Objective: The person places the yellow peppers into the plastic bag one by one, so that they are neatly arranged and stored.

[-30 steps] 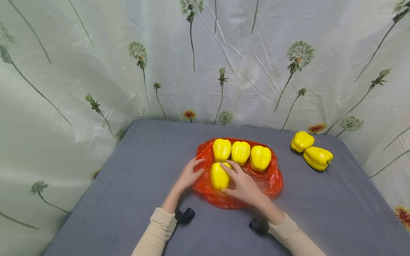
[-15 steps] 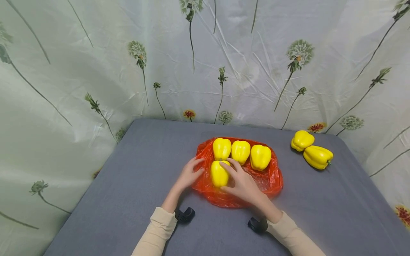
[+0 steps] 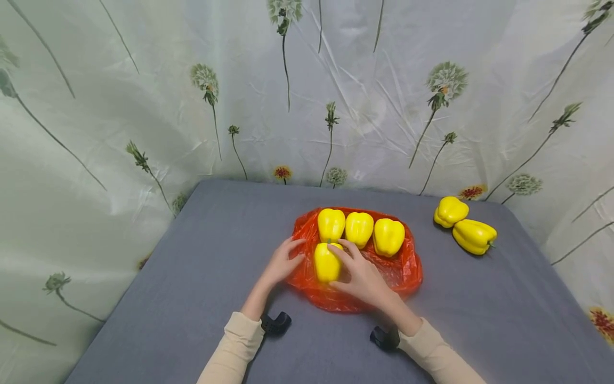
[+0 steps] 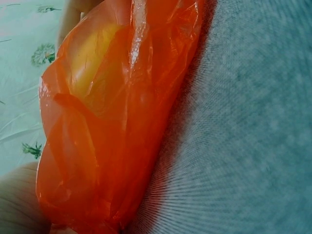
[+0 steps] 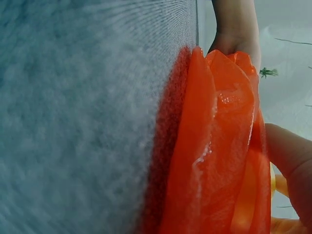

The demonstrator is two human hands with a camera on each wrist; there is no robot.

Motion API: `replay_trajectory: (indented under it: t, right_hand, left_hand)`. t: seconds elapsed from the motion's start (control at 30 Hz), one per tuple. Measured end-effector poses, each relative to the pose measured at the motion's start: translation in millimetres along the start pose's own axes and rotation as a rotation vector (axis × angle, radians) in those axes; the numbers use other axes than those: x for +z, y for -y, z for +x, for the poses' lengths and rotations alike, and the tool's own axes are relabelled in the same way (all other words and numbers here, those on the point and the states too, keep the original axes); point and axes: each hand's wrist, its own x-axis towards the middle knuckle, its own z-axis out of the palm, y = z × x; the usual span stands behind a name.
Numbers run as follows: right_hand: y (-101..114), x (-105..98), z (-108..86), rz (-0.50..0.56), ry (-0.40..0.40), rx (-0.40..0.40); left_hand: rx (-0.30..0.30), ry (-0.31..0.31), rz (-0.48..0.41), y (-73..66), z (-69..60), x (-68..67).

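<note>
My right hand (image 3: 364, 274) holds a yellow bell pepper (image 3: 326, 264), thumb at the near side and fingers over its far end. The pepper stands in an opened red plastic bag (image 3: 336, 301), stem side toward the back. Behind it, a row of three yellow bell peppers, the middle one (image 3: 359, 229) included, lies in the same bag. My left hand (image 3: 280, 262) touches the bag's left rim with its fingers and thumb spread apart. In the left wrist view, yellow shows through the red film (image 4: 105, 141); the left fingertips are hidden there.
Two more yellow bell peppers, one (image 3: 451, 212) behind the other (image 3: 474, 237), lie at the back right of the grey-covered table (image 3: 201, 256). A floral curtain (image 3: 374, 96) hangs behind and beside the table. Each wrist wears a black device.
The held bell pepper has shifted very slightly toward the row at the back, with the right hand on it. The left hand stays at the bag's rim.
</note>
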Motion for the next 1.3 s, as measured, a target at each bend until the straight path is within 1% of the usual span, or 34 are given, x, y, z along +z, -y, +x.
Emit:
replay_trajectory:
  t: [0.13,0.2,0.37,0.47,0.63,0.87,1.0,1.07,1.3]
  right_hand:
    - [0,-1,-1.7,-0.002,0.011,0.022]
    - [-1,-1,-2.8,-0.003,0.02,0.046]
    - [-4,-4,-6.3,0.01,0.034,0.11]
    - [-7,-7,-9.9,0.014,0.026,0.114]
    - [-14,-13,-16.8,-0.002,-0.004,0.115]
    - [-23,-25,-26.1,-0.017,-0.041,0.153]
    - [-28,-32,-30.3,-0.009,-0.06,0.181]
    - [-30,-35,-32.0,-0.012,-0.075,0.186]
    - [-43,-45,-37.4,-0.044,-0.168,0.164]
  left_hand:
    - [0.003,0.004,0.01,2.1,0.3,0.2]
    - [0.014,0.0,0.016,2.3,0.5,0.0]
    - [0.017,-0.009,0.021,1.1,1.0,-1.0]
    - [0.012,-0.007,0.021,1.0,0.9,-0.7]
    - [0.018,-0.003,0.021,1.4,0.3,-0.4]
    - [-0.001,0.002,0.004,0.2,0.5,-0.9]
    - [0.015,-0.004,-0.002,0.1,1.0,-1.3]
    - [0.015,-0.003,-0.003,0.0,1.0,-1.5]
    - [0.009,0.005,0.022,-0.8,-0.2,-1.5]
